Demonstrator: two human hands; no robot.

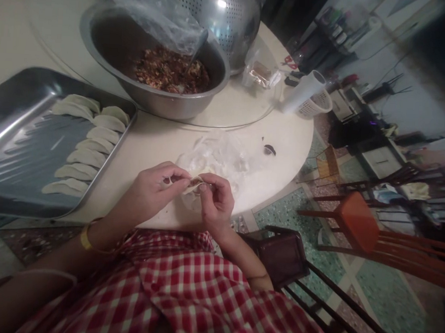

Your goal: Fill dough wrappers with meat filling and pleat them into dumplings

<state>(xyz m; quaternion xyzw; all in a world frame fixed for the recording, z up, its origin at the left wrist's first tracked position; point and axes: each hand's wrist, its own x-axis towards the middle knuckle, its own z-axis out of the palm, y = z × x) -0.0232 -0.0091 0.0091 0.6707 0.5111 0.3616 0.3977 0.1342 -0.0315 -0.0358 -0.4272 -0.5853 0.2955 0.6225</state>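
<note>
A pale dumpling (193, 184) with dark filling showing at its open seam is held between both hands just above the near edge of the round table. My left hand (155, 186) pinches its left side, fingers closed on the dough. My right hand (216, 200) pinches the right side in the same way. A metal tray (17, 124) to the left carries several folded dumplings (88, 143) in a row along its right side. A steel bowl (113, 34) of reddish-brown minced filling (171, 72) stands behind the hands.
A plastic sheet with white wrappers (215, 158) lies just beyond the hands. A steel colander (224, 16) and a plastic bag (164, 17) sit at the back. A white roll (304, 88) and small basket (319, 104) stand at the right edge. Wooden chairs (358, 230) stand right of the table.
</note>
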